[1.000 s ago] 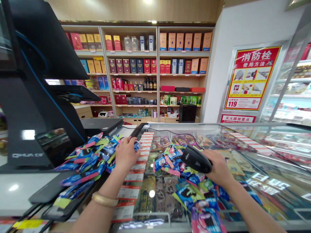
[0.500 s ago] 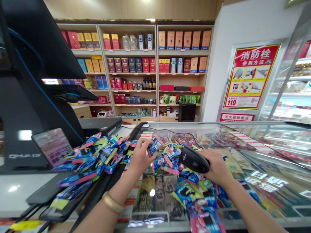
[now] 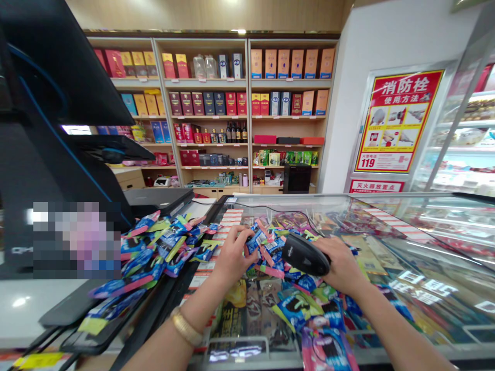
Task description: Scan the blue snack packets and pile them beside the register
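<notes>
My left hand (image 3: 236,256), with a gold bracelet on its wrist, pinches a small blue and pink packet (image 3: 257,236) over the glass counter. My right hand (image 3: 342,265) is wrapped round a black handheld scanner (image 3: 305,254), its head pointing left toward that packet. Under and around the scanner lies a loose pile of similar blue, pink and green packets (image 3: 296,309) on the glass. A second pile of packets (image 3: 170,242) lies to the left of my left hand, on the dark counter edge.
A black monitor stand (image 3: 58,154) rises at the left, with dark flat devices (image 3: 73,301) and cables below it. The glass counter (image 3: 386,198) spans the middle and right. Behind it are shelves (image 3: 247,117) of boxes and bottles, and a red poster (image 3: 400,121).
My left hand has moved slightly right, bringing its packet closer to the scanner. My right hand and the scanner have shifted a little left.
</notes>
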{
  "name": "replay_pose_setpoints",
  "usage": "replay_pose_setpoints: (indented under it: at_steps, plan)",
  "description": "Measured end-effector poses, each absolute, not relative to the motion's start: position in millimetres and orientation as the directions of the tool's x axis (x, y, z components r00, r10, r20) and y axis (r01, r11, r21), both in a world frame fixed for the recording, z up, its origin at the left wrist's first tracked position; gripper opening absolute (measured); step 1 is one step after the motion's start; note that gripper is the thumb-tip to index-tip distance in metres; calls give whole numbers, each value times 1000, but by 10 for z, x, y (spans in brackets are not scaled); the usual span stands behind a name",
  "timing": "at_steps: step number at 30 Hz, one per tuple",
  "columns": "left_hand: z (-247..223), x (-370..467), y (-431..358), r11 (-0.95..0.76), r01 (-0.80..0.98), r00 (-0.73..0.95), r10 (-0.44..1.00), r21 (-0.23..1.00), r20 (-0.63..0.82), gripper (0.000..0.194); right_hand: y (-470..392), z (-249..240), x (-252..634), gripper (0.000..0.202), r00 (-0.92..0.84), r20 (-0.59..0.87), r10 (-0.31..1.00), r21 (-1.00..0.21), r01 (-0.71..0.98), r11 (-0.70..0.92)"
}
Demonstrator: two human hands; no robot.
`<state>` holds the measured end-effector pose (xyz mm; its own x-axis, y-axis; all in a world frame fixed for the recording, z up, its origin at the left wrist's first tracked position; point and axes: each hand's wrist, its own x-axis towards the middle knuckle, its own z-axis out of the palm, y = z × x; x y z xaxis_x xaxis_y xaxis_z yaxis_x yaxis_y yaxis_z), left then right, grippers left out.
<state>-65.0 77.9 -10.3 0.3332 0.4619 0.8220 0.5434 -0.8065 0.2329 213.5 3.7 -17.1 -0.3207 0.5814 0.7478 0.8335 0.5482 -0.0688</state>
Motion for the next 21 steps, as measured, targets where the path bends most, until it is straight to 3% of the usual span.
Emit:
replay_pose_setpoints:
  at_steps: [2,6,9,15,18,21]
  plan:
    - [-105,-621,769,-790,529,295,512,308,807,25,34,-176,2137,21,-315,757,573,-62,838,542]
    - [-195,-475,750,-685,435,154,696,584,702,26,37,-188,2153,21,-292,787,544,-48,850,525]
    - [-278,-370,716,-615,370,172,782,696,599,28,46,-197,2174,20,-297,802,519,-30,847,531]
    - [-275,-414,691,-747,354,475,662,563,579,41,56,-206,2189,19,-297,790,536,-38,849,527]
    - [-204,-524,757,-680,582,399,716,446,573,42,53,-206,2190,19,-294,791,536,-42,848,529]
    - [-100,-696,826,-421,877,235,797,233,557,43,52,-209,2200,18,-293,785,546,-48,850,524]
